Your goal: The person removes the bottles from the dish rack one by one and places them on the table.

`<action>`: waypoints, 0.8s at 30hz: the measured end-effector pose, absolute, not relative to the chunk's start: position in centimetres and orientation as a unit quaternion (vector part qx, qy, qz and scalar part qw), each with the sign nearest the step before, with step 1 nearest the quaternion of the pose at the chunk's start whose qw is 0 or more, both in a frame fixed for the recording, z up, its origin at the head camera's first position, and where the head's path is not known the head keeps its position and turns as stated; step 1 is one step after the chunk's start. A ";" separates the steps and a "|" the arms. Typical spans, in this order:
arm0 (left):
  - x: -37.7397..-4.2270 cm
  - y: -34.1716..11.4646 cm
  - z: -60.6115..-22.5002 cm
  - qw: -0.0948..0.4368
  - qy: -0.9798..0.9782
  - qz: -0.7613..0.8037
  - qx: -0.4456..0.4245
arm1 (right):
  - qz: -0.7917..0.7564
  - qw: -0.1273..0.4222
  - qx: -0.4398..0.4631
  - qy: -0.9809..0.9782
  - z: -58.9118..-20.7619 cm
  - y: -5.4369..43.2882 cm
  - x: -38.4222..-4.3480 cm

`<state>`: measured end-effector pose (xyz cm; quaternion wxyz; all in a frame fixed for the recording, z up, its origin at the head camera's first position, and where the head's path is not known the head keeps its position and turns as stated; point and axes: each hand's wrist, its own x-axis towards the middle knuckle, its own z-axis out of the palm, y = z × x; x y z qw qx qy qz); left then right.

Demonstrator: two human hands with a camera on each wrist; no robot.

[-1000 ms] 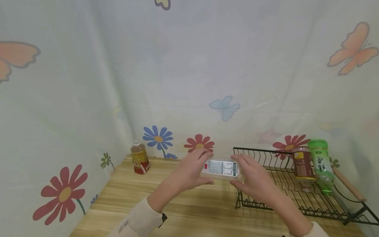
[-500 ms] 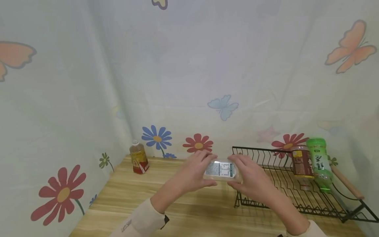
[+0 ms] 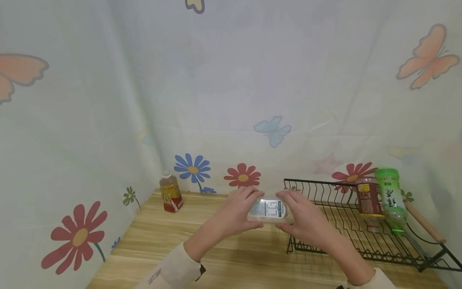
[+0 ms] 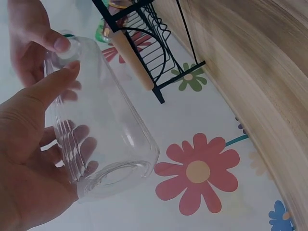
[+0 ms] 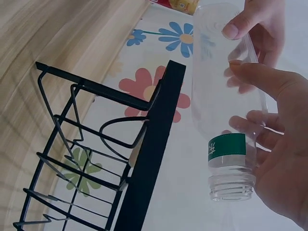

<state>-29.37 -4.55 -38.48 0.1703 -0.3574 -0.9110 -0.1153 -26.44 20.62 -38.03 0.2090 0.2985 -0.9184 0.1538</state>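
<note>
Both hands hold a clear plastic bottle [image 3: 268,208] on its side above the table. My left hand [image 3: 234,212] grips the base end, thumb on the near side and fingers on the far side. The right hand [image 3: 307,216] grips it toward the neck in the same way. A label with a printed panel and a green strip shows through the plastic in the head view. In the right wrist view, the capless threaded bottle neck [image 5: 232,186] sits beside the green label band [image 5: 226,147]. The see-through base [image 4: 118,178] shows in the left wrist view.
A black wire rack [image 3: 346,224] with a wooden handle [image 3: 424,222] stands at the right. In it lean a brown-labelled bottle [image 3: 370,198] and a green bottle [image 3: 390,196], both neck down. A red-and-yellow-labelled bottle [image 3: 171,192] stands upright at the table's back left corner.
The hands have drawn slightly closer together along the bottle. Its label's red mark, visible earlier beside the left fingers, is now hidden. The rack and other bottles have stayed put.
</note>
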 end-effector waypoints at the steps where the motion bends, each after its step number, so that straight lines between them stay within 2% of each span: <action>1: -29.3 -4.6 -38.5 0.170 -0.911 -0.114 -0.358 | 0.154 0.207 0.299 -0.919 -38.1 20.6 -26.4; 11: -29.0 -4.6 -38.6 0.169 -0.911 -0.106 -0.361 | 0.135 0.218 0.317 -0.913 -37.6 20.6 -26.2; 24: -29.6 -5.0 -39.1 0.179 -0.906 -0.092 -0.372 | 0.150 0.162 0.314 -0.923 -36.1 20.8 -25.4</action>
